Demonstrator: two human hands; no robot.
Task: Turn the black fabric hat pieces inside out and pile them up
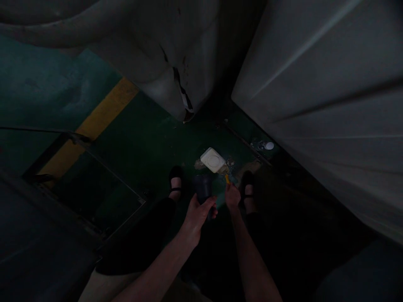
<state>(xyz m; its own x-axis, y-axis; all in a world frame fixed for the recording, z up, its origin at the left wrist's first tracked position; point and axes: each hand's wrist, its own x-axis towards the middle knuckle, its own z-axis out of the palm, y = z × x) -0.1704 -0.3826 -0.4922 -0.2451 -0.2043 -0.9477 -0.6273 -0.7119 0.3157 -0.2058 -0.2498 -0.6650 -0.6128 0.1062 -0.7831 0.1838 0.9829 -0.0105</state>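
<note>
My left hand (201,209) is closed around a dark flashlight (203,185), its wide head pointing toward the floor ahead. In my right hand (232,195) is a yellow-handled tool (227,179). Its pale, flat head reaches the near right corner of a white plastic container (213,159); whether that head is bristle or blade is too dim to tell. The container lies on the green floor between my feet, with a raised ring on its upper face. Pale debris (199,164) is scattered beside it.
Large grey-white bulky walls rise ahead (151,54) and on the right (315,84); the one ahead has a dark tear. A clear bottle with a white cap (268,146) lies by the right wall. A metal frame (116,178) stands at left, near a yellow floor stripe (107,107).
</note>
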